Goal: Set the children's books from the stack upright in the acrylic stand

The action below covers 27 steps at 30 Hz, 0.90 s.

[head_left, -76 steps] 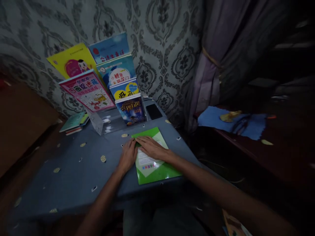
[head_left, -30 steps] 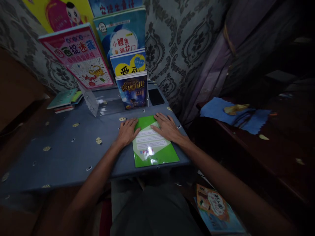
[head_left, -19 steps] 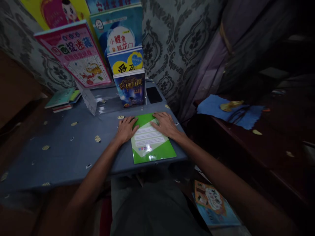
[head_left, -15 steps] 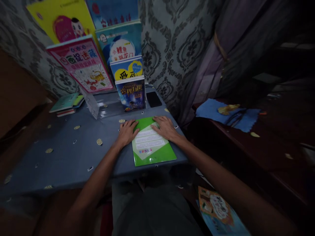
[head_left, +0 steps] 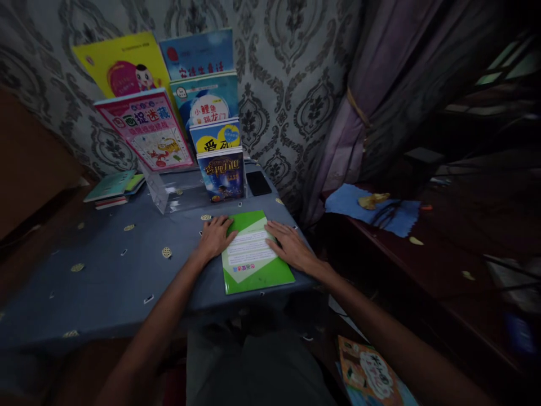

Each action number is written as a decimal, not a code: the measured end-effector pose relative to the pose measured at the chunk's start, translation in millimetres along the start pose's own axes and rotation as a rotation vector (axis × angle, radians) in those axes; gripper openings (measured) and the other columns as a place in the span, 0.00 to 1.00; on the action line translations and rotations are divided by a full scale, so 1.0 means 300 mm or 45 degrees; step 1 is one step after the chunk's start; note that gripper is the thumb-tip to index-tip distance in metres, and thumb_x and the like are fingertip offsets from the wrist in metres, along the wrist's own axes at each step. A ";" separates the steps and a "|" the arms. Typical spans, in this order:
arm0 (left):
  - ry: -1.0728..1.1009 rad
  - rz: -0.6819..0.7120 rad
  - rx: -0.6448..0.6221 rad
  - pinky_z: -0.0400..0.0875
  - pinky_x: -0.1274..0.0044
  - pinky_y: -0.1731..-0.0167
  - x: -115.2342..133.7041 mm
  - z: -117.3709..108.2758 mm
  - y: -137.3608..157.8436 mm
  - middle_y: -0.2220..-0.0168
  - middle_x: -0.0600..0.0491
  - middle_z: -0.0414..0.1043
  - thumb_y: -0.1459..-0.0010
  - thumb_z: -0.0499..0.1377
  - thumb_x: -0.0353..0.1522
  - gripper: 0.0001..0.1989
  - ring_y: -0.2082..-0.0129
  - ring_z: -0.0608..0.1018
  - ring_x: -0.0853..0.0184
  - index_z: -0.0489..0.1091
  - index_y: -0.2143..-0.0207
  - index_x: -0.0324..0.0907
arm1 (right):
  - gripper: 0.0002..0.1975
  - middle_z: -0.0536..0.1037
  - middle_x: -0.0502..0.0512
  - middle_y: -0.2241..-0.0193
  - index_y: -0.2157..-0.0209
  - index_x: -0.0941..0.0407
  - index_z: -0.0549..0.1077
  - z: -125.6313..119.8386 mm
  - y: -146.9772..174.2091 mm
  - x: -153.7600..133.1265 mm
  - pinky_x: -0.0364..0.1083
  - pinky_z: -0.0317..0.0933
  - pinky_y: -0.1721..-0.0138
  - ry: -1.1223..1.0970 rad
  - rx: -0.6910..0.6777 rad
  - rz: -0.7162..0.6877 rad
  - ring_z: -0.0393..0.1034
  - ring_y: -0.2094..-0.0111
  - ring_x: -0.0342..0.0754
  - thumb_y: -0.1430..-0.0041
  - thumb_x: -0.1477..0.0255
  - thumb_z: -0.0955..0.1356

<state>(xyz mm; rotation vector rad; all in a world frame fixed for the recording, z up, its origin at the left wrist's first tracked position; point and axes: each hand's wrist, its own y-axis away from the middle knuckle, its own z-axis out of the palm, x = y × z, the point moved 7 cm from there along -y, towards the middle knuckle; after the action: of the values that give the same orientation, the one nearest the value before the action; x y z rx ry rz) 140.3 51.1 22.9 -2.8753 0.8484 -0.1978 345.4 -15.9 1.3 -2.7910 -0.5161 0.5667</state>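
Observation:
A closed green book point(head_left: 257, 279) lies flat near the front edge of the table, with a pale panel of printed text on its cover. My left hand point(head_left: 215, 238) rests at the book's upper left edge, fingers spread, thumb on the cover. On the opposite side, my right hand point(head_left: 289, 245) lies over the right edge with its fingers stretched onto the cover. Neither hand is wrapped around anything. Behind the book, a clear acrylic stand point(head_left: 160, 192) holds several upright books, among them a pink one point(head_left: 147, 132) and a small dark blue one point(head_left: 222, 176).
A black phone point(head_left: 258, 184) lies right of the stand. Stacked thin books point(head_left: 112, 189) sit at the table's back left. To the right, a blue cloth point(head_left: 350, 206) with a yellowish scrap covers part of a dark red surface. An orange book point(head_left: 367, 366) lies low at right.
The camera view has tilted up, so the stand's books show more fully. My right hand has slid a little down the book's right edge. The left hand stays almost in place.

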 end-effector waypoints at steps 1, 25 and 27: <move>-0.023 0.005 -0.010 0.65 0.58 0.43 0.009 -0.006 -0.006 0.39 0.40 0.69 0.29 0.51 0.42 0.24 0.41 0.70 0.51 0.68 0.38 0.41 | 0.25 0.69 0.65 0.35 0.35 0.57 0.68 -0.003 0.018 -0.004 0.64 0.57 0.35 -0.008 0.004 -0.015 0.62 0.33 0.58 0.30 0.64 0.60; 0.207 0.336 -0.102 0.54 0.62 0.34 0.258 0.069 -0.217 0.32 0.44 0.63 0.29 0.50 0.44 0.27 0.29 0.61 0.56 0.64 0.34 0.40 | 0.21 0.73 0.59 0.38 0.37 0.51 0.71 -0.082 0.246 -0.073 0.64 0.58 0.34 -0.217 0.005 -0.048 0.65 0.35 0.57 0.28 0.68 0.61; 0.210 0.340 -0.112 0.53 0.61 0.33 0.259 0.073 -0.217 0.31 0.44 0.62 0.30 0.51 0.45 0.28 0.29 0.60 0.55 0.63 0.34 0.40 | 0.21 0.75 0.57 0.39 0.36 0.49 0.70 -0.094 0.299 -0.091 0.63 0.60 0.34 -0.230 0.043 -0.067 0.66 0.35 0.56 0.28 0.69 0.61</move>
<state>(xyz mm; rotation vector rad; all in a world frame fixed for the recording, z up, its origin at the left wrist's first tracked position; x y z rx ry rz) 243.0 64.9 19.1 -2.8140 1.2897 -0.3803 359.6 -112.6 8.1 -2.7001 -0.6080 0.8135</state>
